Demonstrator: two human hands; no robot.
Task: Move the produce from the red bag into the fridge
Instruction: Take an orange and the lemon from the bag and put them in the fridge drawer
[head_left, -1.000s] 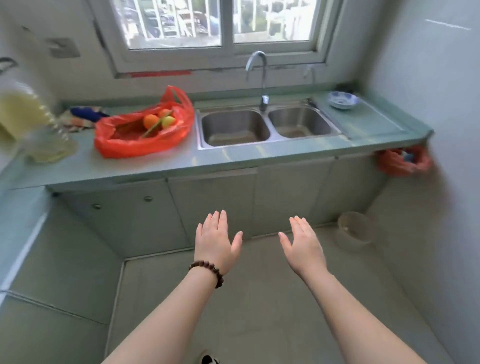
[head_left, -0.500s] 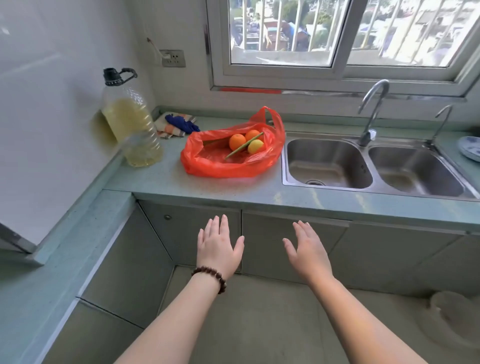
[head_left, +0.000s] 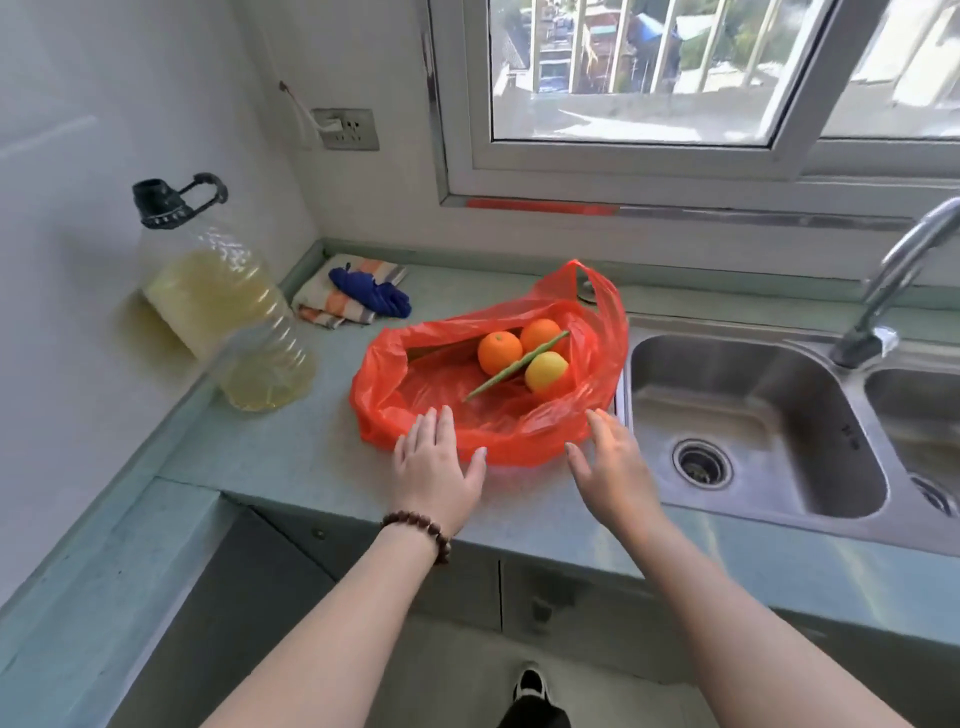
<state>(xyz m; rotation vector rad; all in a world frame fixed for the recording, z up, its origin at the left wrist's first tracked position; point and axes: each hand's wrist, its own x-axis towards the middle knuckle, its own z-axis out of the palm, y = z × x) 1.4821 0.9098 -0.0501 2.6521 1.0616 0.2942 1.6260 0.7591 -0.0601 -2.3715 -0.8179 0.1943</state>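
Head view: red bag (head_left: 483, 415) gapes (oranges (head_left: 500, 352) inside), both hands' grip spread.

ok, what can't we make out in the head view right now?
- Fridge: not in frame.
- Red bag contents: folds may hide produce beyond the three fruits and green stalk.
- Right sink basin: cut by the frame edge.
- Left hand touching the bag: unclear.

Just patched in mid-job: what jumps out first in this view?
The red bag lies open on the green counter left of the sink, showing three round fruits and a green bean. Both open hands, left hand and right hand, are at its near edge.
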